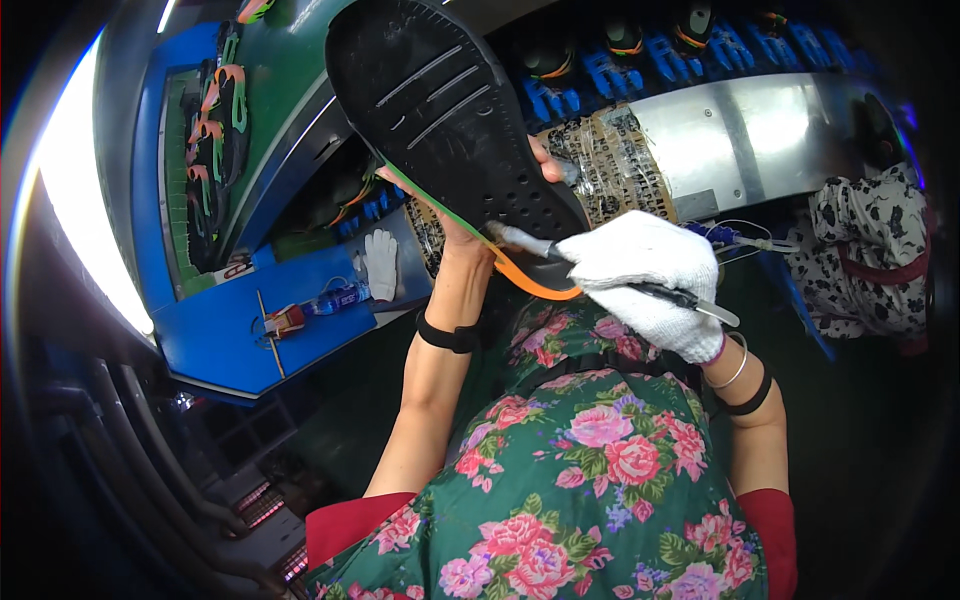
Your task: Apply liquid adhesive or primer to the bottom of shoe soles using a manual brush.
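Shoe sole (455,150) is clasped by my left hand (460,228), while my gloved right hand (640,278) pinches a brush (528,241), its bristles (499,231) left of that grip near the sole's rim (513,275).

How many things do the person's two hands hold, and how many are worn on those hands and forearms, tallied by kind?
Held shoe sole: 1
Held brush: 1
Worn white glove: 1
Worn black bands, one on each forearm: 2
Worn bracelet: 1
Total: 6 (2 held, 4 worn)
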Demonstrator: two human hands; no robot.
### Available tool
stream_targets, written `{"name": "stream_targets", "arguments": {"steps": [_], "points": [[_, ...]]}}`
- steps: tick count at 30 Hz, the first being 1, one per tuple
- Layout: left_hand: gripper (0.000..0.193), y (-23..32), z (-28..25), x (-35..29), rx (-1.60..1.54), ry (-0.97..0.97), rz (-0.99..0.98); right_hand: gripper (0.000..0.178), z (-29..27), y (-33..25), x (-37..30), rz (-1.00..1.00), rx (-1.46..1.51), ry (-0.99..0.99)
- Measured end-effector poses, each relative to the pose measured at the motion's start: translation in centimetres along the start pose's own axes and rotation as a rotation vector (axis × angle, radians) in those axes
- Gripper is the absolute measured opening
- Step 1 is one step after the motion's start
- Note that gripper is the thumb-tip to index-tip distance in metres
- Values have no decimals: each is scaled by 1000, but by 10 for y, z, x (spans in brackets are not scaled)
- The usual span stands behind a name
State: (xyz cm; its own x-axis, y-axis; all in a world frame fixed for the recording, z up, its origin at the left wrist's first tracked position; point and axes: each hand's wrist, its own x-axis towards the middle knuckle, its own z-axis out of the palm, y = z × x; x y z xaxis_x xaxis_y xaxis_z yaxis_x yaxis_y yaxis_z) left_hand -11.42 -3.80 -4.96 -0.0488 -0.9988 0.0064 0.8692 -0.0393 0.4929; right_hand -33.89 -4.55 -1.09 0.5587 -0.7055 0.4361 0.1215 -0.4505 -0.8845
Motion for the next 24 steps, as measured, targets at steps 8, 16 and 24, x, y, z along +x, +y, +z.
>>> {"name": "stream_targets", "arguments": {"steps": [8,16,24], "points": [[117,11,-9,4,25,-118,-92,25,8,-8,-2,-57,24,-38],[103,18,-12,10,144,-208,-54,24,9,-10,-9,-43,-59,-1],[92,18,-5,18,232,-244,-27,20,1,-4,-14,14,24,53]]}}
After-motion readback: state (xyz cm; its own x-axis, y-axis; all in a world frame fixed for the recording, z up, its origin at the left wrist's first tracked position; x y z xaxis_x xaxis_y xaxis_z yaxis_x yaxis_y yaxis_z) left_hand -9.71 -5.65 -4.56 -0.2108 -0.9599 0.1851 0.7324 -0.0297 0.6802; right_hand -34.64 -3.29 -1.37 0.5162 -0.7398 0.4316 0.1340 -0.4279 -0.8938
